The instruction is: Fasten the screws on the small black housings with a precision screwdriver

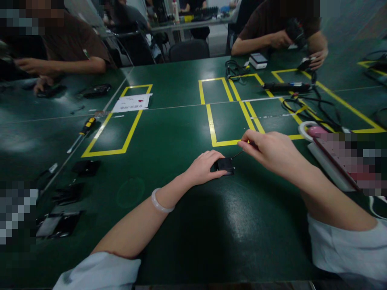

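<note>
A small black block [225, 164] rests on the green table [169, 133] near the middle of the view. Around its left side are the thumb and fingers of my left hand [206, 167], which wears a pale bracelet on the wrist. To the right and slightly above, my right hand [267, 151] pinches a thin dark rod [238, 154], whose lower end reaches the block's upper right edge. Small bright pins or screws show at the block's right side. What the rod's far end is like is hidden by my right fingers.
A yellow-black screwdriver [88, 126], a paper label [132, 103] and black parts [86, 167] lie left. At right are a pink case [347, 161], cables [326, 108] and a black pen-shaped tool [287, 87]. Two people work across the table; one holds a power tool [296, 34].
</note>
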Demonstrator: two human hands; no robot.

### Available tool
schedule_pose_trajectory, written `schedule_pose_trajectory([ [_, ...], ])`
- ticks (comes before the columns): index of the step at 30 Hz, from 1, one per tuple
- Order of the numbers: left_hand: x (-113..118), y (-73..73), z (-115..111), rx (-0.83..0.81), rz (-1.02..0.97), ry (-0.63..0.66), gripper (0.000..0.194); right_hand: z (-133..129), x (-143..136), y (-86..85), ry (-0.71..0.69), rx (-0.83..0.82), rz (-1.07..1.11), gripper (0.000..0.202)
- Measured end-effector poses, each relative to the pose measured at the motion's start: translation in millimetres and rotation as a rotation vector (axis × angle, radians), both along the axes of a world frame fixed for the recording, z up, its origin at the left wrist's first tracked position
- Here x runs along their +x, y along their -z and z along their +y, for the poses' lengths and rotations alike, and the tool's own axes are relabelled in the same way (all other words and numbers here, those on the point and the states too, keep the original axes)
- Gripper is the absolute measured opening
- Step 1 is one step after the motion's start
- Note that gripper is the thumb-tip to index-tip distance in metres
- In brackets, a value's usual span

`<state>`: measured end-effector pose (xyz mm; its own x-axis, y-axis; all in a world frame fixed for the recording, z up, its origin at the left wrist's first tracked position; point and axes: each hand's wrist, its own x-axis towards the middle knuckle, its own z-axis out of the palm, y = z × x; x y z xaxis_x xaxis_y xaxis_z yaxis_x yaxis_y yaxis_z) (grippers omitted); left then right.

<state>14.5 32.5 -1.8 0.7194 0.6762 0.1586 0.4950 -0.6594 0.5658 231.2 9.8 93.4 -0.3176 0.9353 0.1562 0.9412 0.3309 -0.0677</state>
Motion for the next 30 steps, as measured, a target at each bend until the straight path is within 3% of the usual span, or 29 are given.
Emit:
schedule_pose_trajectory([
  [8, -0.1, 0.1, -0.5, 0.002, 0.004, 0.000, 0.039, -1.1, -0.6, -0.8, -0.023, -0.012, 0.059, 0.023],
  [14, 0.0, 0.4, -0.7, 0.001, 0.000, -0.004, 0.040, -0.3, 1.2, -0.2, -0.013, -0.011, 0.022, 0.031],
  [30, -0.2, -1.3, -1.2, -0.009, -0.006, -0.004, 0.039, -0.7, 0.4, -0.9, -0.013, -0.015, 0.004, 0.027],
])
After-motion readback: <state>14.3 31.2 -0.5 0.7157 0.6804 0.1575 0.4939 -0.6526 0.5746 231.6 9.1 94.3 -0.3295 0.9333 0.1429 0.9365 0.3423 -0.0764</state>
